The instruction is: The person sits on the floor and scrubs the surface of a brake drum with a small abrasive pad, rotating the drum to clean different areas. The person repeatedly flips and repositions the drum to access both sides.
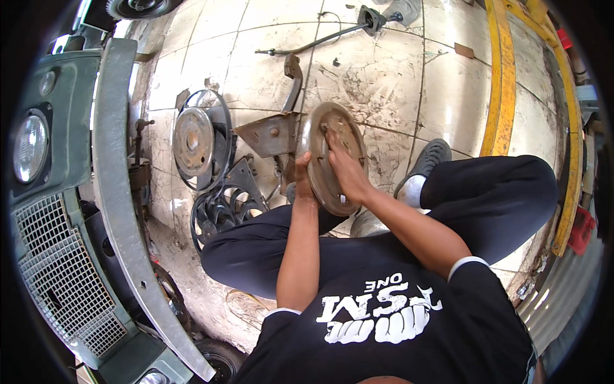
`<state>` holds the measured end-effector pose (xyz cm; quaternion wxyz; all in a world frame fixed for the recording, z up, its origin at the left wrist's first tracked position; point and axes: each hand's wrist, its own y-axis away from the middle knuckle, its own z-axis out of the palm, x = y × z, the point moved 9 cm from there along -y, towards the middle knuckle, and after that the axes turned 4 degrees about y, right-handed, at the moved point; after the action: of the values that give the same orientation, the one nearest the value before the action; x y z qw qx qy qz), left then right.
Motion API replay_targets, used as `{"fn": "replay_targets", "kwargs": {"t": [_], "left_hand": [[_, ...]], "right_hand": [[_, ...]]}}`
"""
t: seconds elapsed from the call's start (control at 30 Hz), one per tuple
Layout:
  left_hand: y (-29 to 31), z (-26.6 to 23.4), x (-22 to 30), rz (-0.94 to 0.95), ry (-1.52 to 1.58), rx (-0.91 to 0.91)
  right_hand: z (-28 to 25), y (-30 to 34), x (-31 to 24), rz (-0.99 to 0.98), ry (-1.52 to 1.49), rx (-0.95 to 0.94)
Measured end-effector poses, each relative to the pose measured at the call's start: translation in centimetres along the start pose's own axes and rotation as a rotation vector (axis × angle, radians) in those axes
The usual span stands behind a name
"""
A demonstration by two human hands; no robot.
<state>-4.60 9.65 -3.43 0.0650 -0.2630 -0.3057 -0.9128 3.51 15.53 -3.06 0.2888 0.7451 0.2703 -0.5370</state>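
A round, dished metal cover like a hubcap (324,171) stands tilted above my lap, its worn brown inner face turned to the right. My left hand (304,176) is closed on its left rim, with the thumb up along the edge. Inside the dish lies my right hand (346,168), fingers stretched out against the inner face; anything under the fingertips is hidden. Just beyond the left rim is a rusty metal bracket (267,136) with a pedal arm (293,80). Between my legs, part of a shiny rounded metal piece (368,225) shows.
A similar brown-centred disc (193,142) rests on a black ring at left, near black curved fan-like parts (233,208). A gear lever (326,37) lies on the tiles ahead. A vehicle's bumper (114,160) borders the left, a yellow metal frame (502,83) the right.
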Motion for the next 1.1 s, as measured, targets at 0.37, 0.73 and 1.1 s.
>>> {"fn": "replay_targets", "kwargs": {"t": [0.37,0.73,1.1], "left_hand": [[0.0,3.1,-0.6,0.038,-0.1,-0.051],[-1.8,4.2,-1.8,0.008,-0.081,-0.108],[-4.2,6.6,-2.6,0.116,-0.304,-0.089]], "right_hand": [[-2.0,2.3,-1.0,0.078,-0.006,0.002],[-5.7,-0.9,3.7,0.354,-0.216,0.226],[-12.3,-0.3,2.6,0.473,-0.758,0.365]]}}
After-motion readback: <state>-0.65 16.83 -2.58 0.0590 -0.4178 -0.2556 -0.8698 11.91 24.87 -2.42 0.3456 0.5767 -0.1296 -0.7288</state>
